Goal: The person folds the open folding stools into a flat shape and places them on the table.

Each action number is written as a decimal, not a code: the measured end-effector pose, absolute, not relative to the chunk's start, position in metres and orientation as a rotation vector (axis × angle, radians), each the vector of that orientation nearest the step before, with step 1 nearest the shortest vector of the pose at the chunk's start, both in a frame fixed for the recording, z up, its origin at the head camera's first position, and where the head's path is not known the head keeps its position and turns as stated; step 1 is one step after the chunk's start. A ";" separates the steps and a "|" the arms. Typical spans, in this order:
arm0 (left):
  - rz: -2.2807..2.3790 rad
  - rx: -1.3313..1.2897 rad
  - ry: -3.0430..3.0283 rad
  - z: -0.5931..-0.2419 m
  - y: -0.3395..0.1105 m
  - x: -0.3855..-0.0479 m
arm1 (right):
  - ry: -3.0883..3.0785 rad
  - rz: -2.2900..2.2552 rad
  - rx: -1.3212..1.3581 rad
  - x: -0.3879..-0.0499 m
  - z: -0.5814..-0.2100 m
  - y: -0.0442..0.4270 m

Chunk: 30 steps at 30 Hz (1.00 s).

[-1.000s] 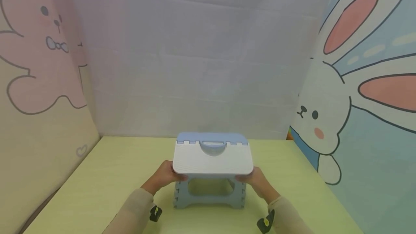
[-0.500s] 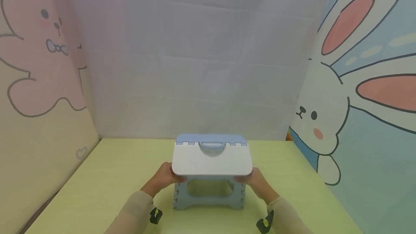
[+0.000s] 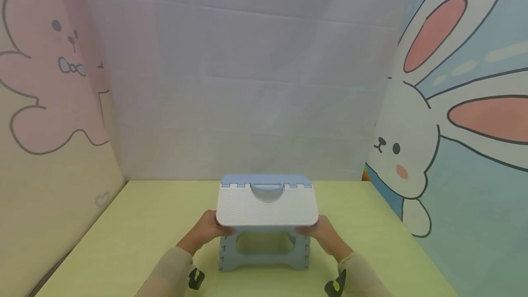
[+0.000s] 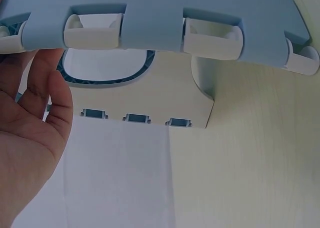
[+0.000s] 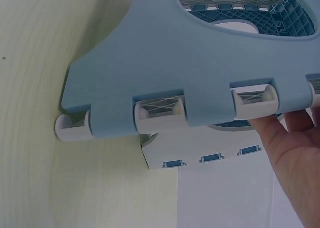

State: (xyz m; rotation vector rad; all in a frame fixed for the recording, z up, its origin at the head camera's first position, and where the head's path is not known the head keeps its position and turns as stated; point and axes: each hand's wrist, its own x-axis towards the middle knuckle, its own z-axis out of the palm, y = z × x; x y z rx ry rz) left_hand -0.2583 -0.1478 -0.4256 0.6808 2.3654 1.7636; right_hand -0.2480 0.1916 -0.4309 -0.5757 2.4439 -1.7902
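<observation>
A folding step stool (image 3: pixel 266 212) stands unfolded on the table, with a white top, a blue rear strip and a blue carry handle (image 3: pixel 267 188). My left hand (image 3: pixel 206 230) grips its left side just below the top, thumb across the blue front panel (image 4: pixel 152 31). On the opposite side my right hand (image 3: pixel 323 235) holds it the same way, its thumb also on the front. Fingers of both hands reach round the sides and are partly hidden, as the wrist views show. White hinge pieces (image 5: pixel 160 113) run along the front panel's edge.
The pale yellow-green table (image 3: pixel 165 210) extends around the stool. A plain whitish sheet (image 3: pixel 247 81) hangs at the back. Cartoon-printed walls rise on both sides, a pink figure (image 3: pixel 45 81) at left and a white rabbit (image 3: pixel 412 141) at right.
The head view has shifted slightly, so the whole scene sits a little lower and further left. Both hands keep their hold on the folding step stool, which shows no clear movement on the table.
</observation>
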 end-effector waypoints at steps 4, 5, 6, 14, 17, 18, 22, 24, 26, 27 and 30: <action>1.759 0.693 2.369 -0.426 -0.147 -0.258 | 2.427 -1.794 -0.578 -0.248 -0.431 0.192; 1.761 0.693 2.366 -0.426 -0.147 -0.258 | 2.420 -1.798 -0.578 -0.248 -0.431 0.192; 1.762 0.699 2.363 -0.426 -0.148 -0.258 | 2.415 -1.803 -0.577 -0.249 -0.431 0.192; 1.780 0.711 2.323 -0.426 -0.149 -0.260 | 2.423 -1.804 -0.580 -0.251 -0.434 0.193; 1.757 0.715 2.347 -0.427 -0.149 -0.260 | 2.411 -1.814 -0.596 -0.250 -0.435 0.193; 1.750 0.712 2.356 -0.427 -0.149 -0.261 | 2.410 -1.816 -0.600 -0.250 -0.435 0.193; 1.733 0.707 2.378 -0.428 -0.149 -0.261 | 2.403 -1.827 -0.607 -0.249 -0.434 0.192; 1.742 0.706 2.368 -0.428 -0.149 -0.261 | 2.399 -1.833 -0.608 -0.248 -0.433 0.192; 1.748 0.713 2.357 -0.427 -0.149 -0.260 | 2.395 -1.838 -0.609 -0.248 -0.433 0.192; 1.750 0.719 2.352 -0.427 -0.149 -0.260 | 2.395 -1.836 -0.613 -0.248 -0.433 0.191; 1.757 0.721 2.346 -0.426 -0.149 -0.259 | 2.392 -1.835 -0.622 -0.248 -0.432 0.191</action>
